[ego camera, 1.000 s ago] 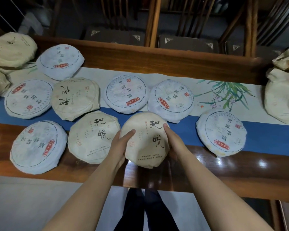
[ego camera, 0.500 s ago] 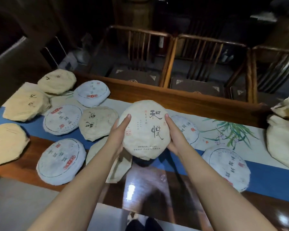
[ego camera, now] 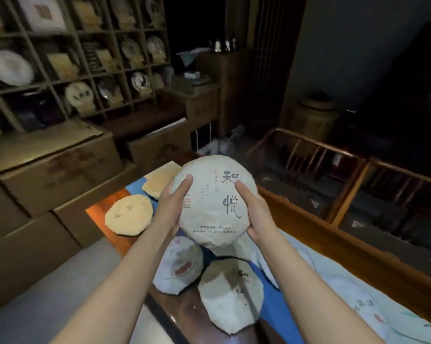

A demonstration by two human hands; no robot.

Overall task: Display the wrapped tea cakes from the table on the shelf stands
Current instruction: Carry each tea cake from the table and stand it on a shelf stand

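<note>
A round tea cake (ego camera: 214,204) in cream paper with black characters is held upright in the air above the table. My left hand (ego camera: 171,206) grips its left edge and my right hand (ego camera: 255,211) grips its right edge. Several more wrapped cakes lie on the table below: a cream one (ego camera: 230,294), a white one with a red label (ego camera: 179,265) and two tan ones (ego camera: 128,214) at the table's far end. The grid shelf (ego camera: 68,60) with cakes on stands fills the upper left.
Stacked cardboard boxes (ego camera: 53,167) stand between the table and the shelf. Wooden chairs (ego camera: 333,175) line the table's far side on the right. The wooden table (ego camera: 333,234) carries a blue and white runner. A grey floor strip runs at lower left.
The cake has been lifted off the table and raised higher. My view has swung left, from the table to the shelf and boxes.
</note>
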